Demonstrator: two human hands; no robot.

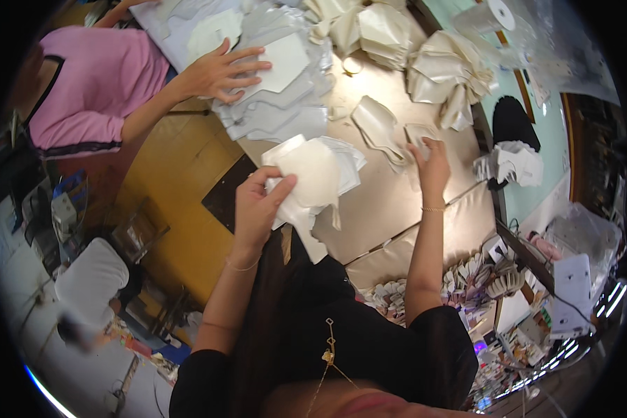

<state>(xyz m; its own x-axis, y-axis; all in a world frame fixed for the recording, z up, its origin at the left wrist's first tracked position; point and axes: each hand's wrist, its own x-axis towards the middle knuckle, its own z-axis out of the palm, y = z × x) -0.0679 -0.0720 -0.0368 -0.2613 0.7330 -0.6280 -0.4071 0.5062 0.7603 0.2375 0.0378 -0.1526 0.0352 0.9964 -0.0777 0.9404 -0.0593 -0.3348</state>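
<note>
My left hand [259, 207] is closed on a loose stack of cream and white cut pieces [312, 174], its thumb pressed on top. The pieces are flat and thin, leather-like, with curved edges, and some fan out on the right side and hang downward. Over the table to the right, my right hand [433, 166] has its fingers curled at the edge of a small cream cut piece [419, 131], which it seems to pinch. Just left of that hand lies a small pile of glossy cream pieces [379, 128].
At the upper left, a co-worker's hand [233, 72] rests near white pieces on layered grey sheets [279, 118]. Bundles of cream pieces [376, 38] lie at the table's far side. A black object [514, 122] and crumpled white material [519, 164] sit at right. Many small pieces [467, 275] are heaped near my right elbow.
</note>
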